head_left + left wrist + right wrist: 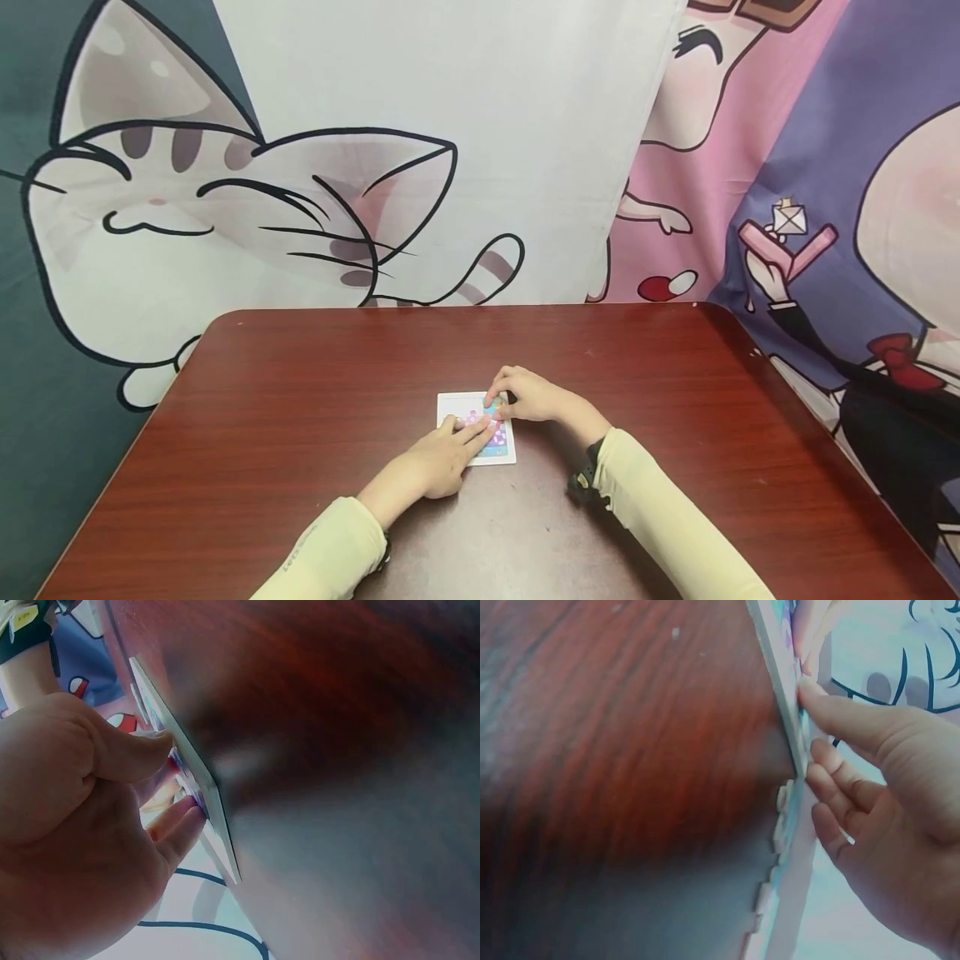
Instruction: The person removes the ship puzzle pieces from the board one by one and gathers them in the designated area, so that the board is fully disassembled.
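A small jigsaw puzzle board (453,406) with a white border and a pink, purple and blue picture lies flat on the table. My left hand (438,460) rests on it from the lower left, its fingers stretched over the picture. In the left wrist view that hand's thumb (154,754) lies by the board's near edge. At the upper right of the board my right hand (531,394) bends its thumb and index finger together at a blue puzzle piece (489,410), which they mostly hide. From the right wrist, the right thumb (817,697) touches the board's side.
A strip with knobbed jigsaw edges (780,825) shows below the board in the right wrist view. The brown wooden table (315,367) reaches back to a cartoon-printed cloth (465,75). Dark bands circle both wrists at the pale yellow sleeves.
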`<move>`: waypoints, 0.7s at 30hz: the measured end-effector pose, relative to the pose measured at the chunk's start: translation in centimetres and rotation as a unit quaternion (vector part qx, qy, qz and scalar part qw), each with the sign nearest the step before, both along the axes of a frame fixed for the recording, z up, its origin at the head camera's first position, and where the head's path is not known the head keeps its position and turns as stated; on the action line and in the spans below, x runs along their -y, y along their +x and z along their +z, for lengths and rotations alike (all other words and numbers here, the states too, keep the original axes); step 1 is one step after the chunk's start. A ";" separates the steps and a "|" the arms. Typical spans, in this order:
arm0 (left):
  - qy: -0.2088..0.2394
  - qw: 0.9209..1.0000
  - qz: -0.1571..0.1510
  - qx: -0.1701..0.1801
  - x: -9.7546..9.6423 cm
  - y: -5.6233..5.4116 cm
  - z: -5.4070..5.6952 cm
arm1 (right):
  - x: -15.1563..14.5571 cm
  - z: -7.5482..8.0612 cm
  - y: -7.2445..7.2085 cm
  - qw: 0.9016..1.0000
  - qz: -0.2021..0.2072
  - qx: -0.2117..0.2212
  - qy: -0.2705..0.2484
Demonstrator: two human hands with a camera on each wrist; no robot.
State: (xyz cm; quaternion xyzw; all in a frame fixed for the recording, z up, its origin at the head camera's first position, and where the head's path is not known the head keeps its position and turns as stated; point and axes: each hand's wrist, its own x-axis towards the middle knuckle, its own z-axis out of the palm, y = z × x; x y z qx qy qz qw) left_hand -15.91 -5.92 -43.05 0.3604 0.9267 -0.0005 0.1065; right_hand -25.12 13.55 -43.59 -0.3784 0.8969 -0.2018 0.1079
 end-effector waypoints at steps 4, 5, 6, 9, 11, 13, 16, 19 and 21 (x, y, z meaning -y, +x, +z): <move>0.004 1.000 0.001 -0.002 0.0 0.0 -0.1 | 0.5 0.2 0.0 1.000 -0.005 -0.010 0.028; 0.005 1.000 0.003 -0.002 0.0 0.0 -0.1 | 0.7 0.2 0.0 0.999 -0.005 -0.012 0.033; 0.006 1.000 0.005 -0.001 0.0 0.0 0.0 | 0.7 0.3 0.0 0.999 -0.005 -0.014 0.037; 0.011 1.000 0.008 -0.002 0.0 0.0 -0.1 | 0.9 0.3 0.0 0.999 -0.009 -0.011 0.043; 0.011 1.000 0.007 -0.003 0.0 0.0 -0.1 | 0.9 0.4 0.0 0.999 -0.009 -0.011 0.044; 0.009 1.000 0.004 -0.004 -0.1 0.0 -0.2 | 0.8 0.4 -0.1 0.999 -0.007 -0.011 0.043; 0.005 1.000 0.000 -0.006 -0.1 0.0 -0.2 | 0.7 0.4 0.0 0.999 0.001 -0.008 0.032; 0.005 1.000 -0.001 -0.008 -0.1 0.0 -0.2 | 0.6 0.3 0.1 1.000 0.007 -0.004 0.002; 0.005 1.000 -0.001 -0.007 0.0 0.0 -0.1 | 0.5 0.2 0.1 1.000 0.004 -0.002 -0.027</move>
